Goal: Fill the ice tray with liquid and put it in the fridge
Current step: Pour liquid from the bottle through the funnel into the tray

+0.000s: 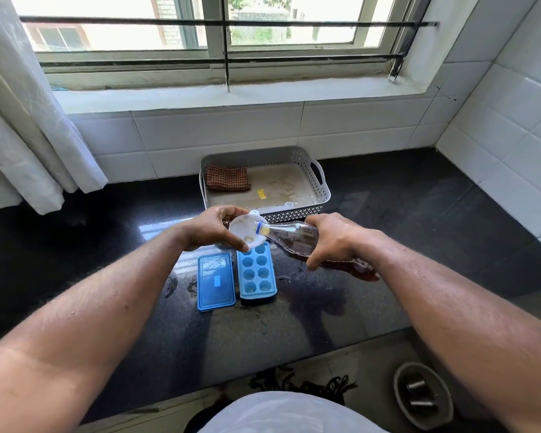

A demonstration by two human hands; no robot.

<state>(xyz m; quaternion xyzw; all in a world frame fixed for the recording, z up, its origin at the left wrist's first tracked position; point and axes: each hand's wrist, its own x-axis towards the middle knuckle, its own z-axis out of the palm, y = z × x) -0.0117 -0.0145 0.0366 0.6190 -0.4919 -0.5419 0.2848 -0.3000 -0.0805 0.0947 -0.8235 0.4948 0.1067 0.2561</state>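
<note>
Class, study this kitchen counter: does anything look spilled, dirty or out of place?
Yes. Wet splashes mark the counter beside the lid and ice tray, suggesting spilled liquid. The basket floor looks stained and wet near the cloth.

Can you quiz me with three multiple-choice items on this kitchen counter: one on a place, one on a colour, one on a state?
1. Where does the blue lid lie?
A. left of the ice tray
B. in the basket
C. on the windowsill

2. What colour is the liquid in the bottle?
A. clear
B. brown
C. green

3. What is the left hand doing?
A. resting flat
B. holding the funnel over the tray
C. gripping the lid

Answers: A, lid and tray sit side by side; B, dark brown shows through; B, fingers wrap the funnel's rim while the right hand tips the bottle.
</note>
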